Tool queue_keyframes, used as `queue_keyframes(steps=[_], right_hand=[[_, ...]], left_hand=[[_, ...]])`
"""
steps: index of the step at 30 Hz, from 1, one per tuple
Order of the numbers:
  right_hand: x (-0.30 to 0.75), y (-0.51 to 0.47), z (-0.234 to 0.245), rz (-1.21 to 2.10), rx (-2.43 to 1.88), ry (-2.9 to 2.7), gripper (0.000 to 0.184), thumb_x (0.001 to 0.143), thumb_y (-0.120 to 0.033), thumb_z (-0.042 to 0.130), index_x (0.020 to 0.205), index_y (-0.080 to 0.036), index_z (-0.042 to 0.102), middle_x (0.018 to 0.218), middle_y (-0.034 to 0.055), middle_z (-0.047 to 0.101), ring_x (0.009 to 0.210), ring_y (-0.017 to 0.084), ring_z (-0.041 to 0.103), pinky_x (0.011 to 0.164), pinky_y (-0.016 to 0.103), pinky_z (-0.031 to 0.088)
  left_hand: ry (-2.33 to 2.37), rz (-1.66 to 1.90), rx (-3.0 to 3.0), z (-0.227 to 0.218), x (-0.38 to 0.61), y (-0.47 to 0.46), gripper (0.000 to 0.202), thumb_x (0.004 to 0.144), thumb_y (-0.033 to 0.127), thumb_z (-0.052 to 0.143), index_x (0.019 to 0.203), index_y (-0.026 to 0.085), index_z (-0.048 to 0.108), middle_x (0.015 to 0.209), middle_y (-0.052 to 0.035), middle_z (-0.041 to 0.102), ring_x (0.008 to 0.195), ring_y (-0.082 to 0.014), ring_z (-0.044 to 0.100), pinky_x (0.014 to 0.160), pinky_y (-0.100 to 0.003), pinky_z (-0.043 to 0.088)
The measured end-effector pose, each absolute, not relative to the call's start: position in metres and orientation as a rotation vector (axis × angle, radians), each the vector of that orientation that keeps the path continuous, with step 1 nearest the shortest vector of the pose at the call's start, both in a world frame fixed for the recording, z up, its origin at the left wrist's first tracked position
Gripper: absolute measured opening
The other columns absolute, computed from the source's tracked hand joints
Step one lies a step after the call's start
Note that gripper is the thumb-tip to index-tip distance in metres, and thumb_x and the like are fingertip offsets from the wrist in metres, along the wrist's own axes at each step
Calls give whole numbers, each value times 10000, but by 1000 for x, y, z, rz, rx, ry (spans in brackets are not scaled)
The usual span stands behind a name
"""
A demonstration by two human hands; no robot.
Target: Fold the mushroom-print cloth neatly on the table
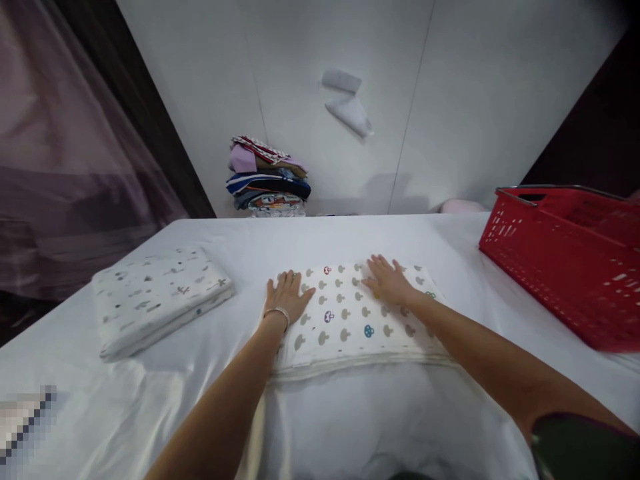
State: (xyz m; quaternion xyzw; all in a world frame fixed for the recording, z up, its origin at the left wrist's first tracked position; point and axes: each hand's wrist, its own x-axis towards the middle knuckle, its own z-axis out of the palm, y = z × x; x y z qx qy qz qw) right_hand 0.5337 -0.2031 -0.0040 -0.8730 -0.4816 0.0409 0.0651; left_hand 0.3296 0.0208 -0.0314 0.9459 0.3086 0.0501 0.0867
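A folded white cloth with a mushroom print (345, 313) lies flat before me on the white-covered surface. My left hand (289, 300), with a bracelet at the wrist, rests on its left end, fingers stretched out. Toward the far right part of the cloth, my right hand (387, 279) lies palm down with its fingers spread. Neither hand grips anything. Several layers show along the cloth's near edge. To the left sits another folded white cloth (160, 293), thicker and printed with small grey and green motifs; no hand touches it.
A red plastic basket (560, 260) with a metal handle stands at the right. Behind the far edge is a stack of folded clothes (267, 177) against the pale wall (320, 40). A pinkish curtain (65, 147) hangs at the left. The white sheet (250, 233) has wrinkles.
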Motion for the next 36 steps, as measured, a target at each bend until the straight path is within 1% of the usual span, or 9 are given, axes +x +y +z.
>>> queue_keyframes(steps=[4,10,16,22,26,28,31,33,36], right_hand=[[569,-262,-24,182,-2864,-1125,756,864,-641,183,1450,-164,213,1523,71,133,1397,248,60,1097,516,56],[570,-265,-18,241,-2847,-1121,724,871,-617,185,1445,-178,225,1525,66,130,1395,269,68,1090,546,98],[543,-318,-28,50,-2848,-1080,690,882,-594,215,1436,-184,235,1523,86,139,1392,272,93,1086,547,136],[545,-345,-41,98,-2760,-1103,644,883,-577,239,1410,-212,303,1514,73,181,1381,279,158,1061,533,249],[539,-344,-31,42,-2700,-1094,582,888,-524,311,1355,-191,404,1484,101,261,1365,308,203,1045,579,247],[525,-350,-29,-107,-2575,-1138,530,892,-495,342,1303,-188,475,1446,104,345,1352,310,241,1046,578,256],[493,-358,-29,-254,-2228,-1354,404,903,-430,389,1183,-218,588,1277,76,553,1270,268,400,1026,489,352],[471,-358,-29,-234,-2038,-1524,323,907,-379,418,1110,-247,632,1130,53,643,1156,239,512,977,445,414],[451,-349,-27,-191,-1952,-1658,264,907,-327,445,1047,-257,657,1037,50,660,1005,224,572,893,430,457]], left_hand=[[916,164,2801,-31,331,20,697,827,625,301,1391,218,352,1502,-93,236,1389,-304,132,1107,-544,29],[909,97,2828,-26,334,20,732,826,654,240,1411,220,308,1513,-86,202,1395,-281,115,1106,-540,37],[919,-4,2806,-12,322,21,704,853,636,166,1418,231,281,1520,-65,185,1393,-261,139,1096,-533,128],[784,-75,2876,-16,293,15,648,856,635,212,1406,302,298,1526,-13,163,1400,-269,99,1084,-584,70],[854,79,2785,-8,286,7,566,885,571,266,1338,269,421,1482,-62,293,1367,-276,221,1065,-589,153],[789,319,2773,-5,275,-5,509,891,532,323,1260,237,512,1399,-92,434,1305,-266,347,1054,-543,235],[453,631,2781,-9,247,-34,414,857,496,460,1104,206,622,1182,-96,618,1124,-227,526,986,-434,369],[209,692,2794,-14,229,-55,349,842,466,513,1036,210,650,1093,-79,651,1026,-204,568,923,-393,419],[69,720,2814,-22,216,-77,261,852,394,528,995,222,663,1024,-63,651,935,-187,573,845,-365,449]])
